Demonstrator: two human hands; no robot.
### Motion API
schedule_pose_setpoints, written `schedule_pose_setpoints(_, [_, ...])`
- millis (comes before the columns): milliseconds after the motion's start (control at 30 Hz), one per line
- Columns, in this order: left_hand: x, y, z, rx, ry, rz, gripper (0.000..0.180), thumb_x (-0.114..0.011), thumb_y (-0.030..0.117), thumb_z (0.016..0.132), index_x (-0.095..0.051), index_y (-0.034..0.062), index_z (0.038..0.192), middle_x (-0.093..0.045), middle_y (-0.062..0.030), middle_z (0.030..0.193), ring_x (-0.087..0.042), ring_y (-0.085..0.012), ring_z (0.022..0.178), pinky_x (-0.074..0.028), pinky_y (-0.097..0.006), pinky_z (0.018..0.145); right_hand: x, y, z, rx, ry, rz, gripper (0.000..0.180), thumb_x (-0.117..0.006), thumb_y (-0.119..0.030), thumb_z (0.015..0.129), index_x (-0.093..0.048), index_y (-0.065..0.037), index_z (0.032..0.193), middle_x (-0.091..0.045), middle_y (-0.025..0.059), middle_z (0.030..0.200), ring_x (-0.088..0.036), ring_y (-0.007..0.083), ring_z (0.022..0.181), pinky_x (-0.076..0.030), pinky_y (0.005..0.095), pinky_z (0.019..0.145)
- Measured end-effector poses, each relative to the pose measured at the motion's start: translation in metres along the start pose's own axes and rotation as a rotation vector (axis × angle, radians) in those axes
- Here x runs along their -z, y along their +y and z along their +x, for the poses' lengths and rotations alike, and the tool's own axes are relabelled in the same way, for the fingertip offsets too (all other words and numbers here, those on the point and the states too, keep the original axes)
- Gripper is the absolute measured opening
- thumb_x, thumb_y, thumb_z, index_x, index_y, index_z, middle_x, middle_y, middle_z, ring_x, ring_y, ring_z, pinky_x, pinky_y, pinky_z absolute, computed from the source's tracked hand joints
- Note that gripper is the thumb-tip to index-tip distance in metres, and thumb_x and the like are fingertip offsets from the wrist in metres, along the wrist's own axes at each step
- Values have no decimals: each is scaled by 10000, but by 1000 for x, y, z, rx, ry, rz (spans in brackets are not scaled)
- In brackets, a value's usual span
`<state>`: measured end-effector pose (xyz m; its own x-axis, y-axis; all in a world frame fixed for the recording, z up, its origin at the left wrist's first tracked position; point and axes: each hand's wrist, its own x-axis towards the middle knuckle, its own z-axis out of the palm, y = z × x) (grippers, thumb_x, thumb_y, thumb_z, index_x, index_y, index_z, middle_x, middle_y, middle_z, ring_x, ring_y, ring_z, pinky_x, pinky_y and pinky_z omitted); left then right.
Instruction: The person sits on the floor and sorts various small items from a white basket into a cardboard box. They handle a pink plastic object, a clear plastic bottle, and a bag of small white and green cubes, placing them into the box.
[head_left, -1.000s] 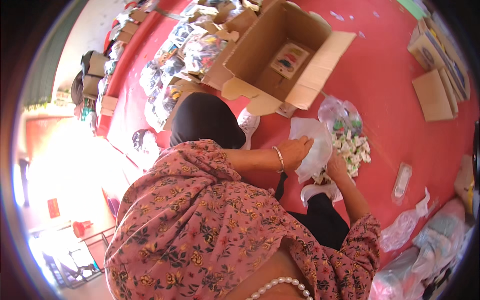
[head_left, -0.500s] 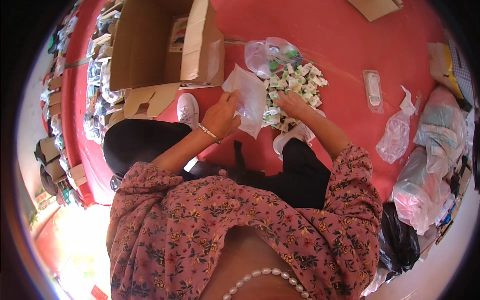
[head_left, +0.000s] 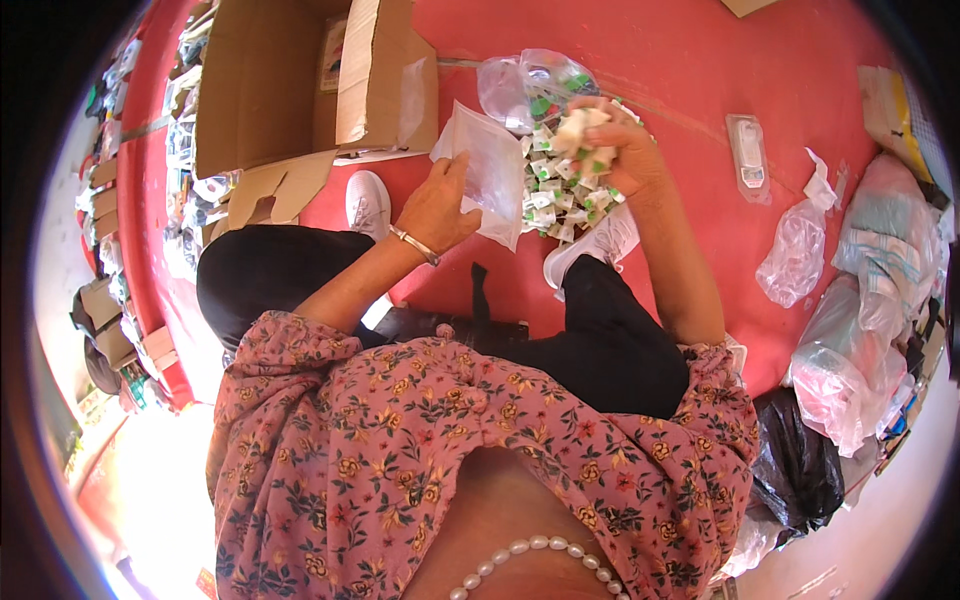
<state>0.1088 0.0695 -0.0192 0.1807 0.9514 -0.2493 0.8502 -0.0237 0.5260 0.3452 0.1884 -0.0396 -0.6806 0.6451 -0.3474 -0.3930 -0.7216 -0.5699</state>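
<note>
My left hand is closed on the edge of a translucent white plastic bag, which hangs in front of me with its mouth toward the far side. To its right, my right hand is raised with its fingers curled around a clump of small white-and-green pieces, slightly blurred by motion. Below that hand lies a pile of similar small white-and-green pieces on the red floor. What exactly these pieces are is too small to tell.
An open cardboard box stands at the far left. Beyond the pile lies a clear plastic bag with green items. On the right are a blister pack, a crumpled clear bag, full plastic bags and a black bag.
My right hand has lifted from the pile, up and to the right, now with a clump of the pieces in it. My left hand still holds the bag in nearly the same place.
</note>
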Motion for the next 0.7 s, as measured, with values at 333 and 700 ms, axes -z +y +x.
schedule_pose_setpoints(333, [-2,20,5,22,0,-213,758,-616,15,591,-276,-83,1261,-427,-230,1059,-548,-315,751,-469,-343,710,-31,62,12,-182,222,-551,407,-704,-127,633,-560,-2,992,-605,117,877,-595,175,758,-475,286,608])
schedule_pose_setpoints(700, [-5,17,8,-13,24,-175,773,-602,-37,574,-277,-58,1275,-437,-199,1026,-553,-284,725,-481,-316,654,-47,54,8,151,33,-1144,447,-597,-279,735,-543,-5,1084,-582,181,1022,-566,272,963,-437,336,827])
